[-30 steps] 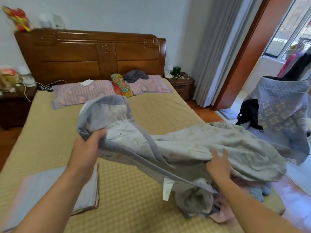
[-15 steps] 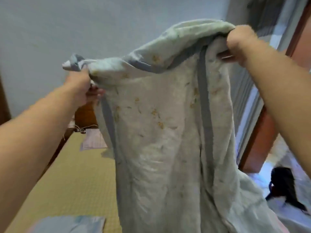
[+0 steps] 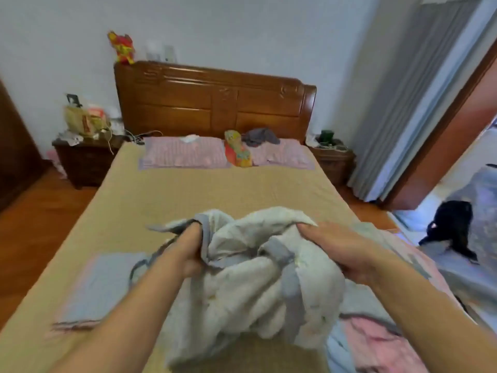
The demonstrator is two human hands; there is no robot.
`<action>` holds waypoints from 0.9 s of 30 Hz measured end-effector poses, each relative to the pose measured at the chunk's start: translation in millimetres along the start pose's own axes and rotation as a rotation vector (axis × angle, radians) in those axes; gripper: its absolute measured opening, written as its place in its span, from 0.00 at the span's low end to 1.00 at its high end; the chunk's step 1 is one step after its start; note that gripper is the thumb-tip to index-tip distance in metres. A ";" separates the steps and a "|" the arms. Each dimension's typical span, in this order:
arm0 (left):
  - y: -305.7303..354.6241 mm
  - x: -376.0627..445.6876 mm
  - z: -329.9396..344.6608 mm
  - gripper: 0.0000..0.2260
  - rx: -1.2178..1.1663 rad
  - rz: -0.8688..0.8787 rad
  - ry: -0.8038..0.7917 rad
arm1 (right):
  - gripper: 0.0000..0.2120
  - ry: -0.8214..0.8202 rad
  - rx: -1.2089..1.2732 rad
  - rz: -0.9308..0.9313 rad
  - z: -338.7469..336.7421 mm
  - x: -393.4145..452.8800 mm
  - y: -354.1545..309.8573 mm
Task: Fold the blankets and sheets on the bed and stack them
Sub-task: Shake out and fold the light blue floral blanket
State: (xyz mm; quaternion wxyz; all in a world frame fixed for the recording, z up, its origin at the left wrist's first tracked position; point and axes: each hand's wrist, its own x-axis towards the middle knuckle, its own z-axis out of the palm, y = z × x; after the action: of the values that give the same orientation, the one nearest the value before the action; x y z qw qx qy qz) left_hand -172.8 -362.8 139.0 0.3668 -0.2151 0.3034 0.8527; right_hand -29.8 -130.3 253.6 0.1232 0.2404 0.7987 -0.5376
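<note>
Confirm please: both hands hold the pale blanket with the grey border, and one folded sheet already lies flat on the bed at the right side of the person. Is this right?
Not quite. The head view shows the folded sheet on the person's left, not right. Both the left hand and right hand do grip the pale blanket.

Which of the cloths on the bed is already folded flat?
The blue-grey sheet beside the left hand; the pale blanket in both hands is bunched, the pink one crumpled.
</note>
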 end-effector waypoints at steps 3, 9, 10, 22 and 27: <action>-49.5 -11.0 -48.3 0.23 -0.042 -0.023 -0.162 | 0.17 -0.033 -0.327 0.096 14.3 -4.1 96.4; -144.2 10.2 -95.9 0.11 0.558 -0.111 0.135 | 0.48 -0.400 -0.658 0.292 16.9 -17.1 200.2; -153.1 13.0 -100.9 0.10 0.611 -0.179 0.220 | 0.49 -0.388 -0.567 0.279 10.6 -14.5 205.1; -256.4 37.2 -46.9 0.17 0.546 0.013 0.324 | 0.19 -0.529 -0.234 0.192 -90.9 -34.2 246.4; -266.3 -4.3 24.8 0.15 0.822 0.325 0.031 | 0.23 -0.335 -0.582 0.172 -109.3 -14.5 266.1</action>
State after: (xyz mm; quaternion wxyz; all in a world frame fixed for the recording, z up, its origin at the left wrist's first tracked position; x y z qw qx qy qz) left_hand 27.7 -202.5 63.7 0.2786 -0.0136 0.6528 0.7043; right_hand 126.8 47.9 90.2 0.3611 0.1699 0.8640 -0.3070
